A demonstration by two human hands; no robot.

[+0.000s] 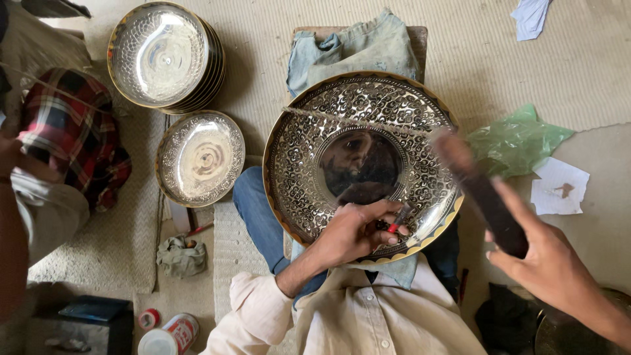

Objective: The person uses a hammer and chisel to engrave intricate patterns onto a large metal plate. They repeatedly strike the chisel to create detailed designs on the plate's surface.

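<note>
Your left hand (355, 230) pinches a small engraving tool (398, 219) against the large engraved metal plate (309, 151) on your lap. Your right hand (549, 263) grips a dark wooden mallet (483, 197) just beside its rim. Stacked plates (161, 52), another plate (199, 158) and a green bag (516, 141) lie nearby.

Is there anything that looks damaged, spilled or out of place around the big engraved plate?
Nothing looks damaged or spilled. The plate rests tilted on the person's lap. Crumpled green plastic and torn paper lie loose on the floor right of it.
</note>
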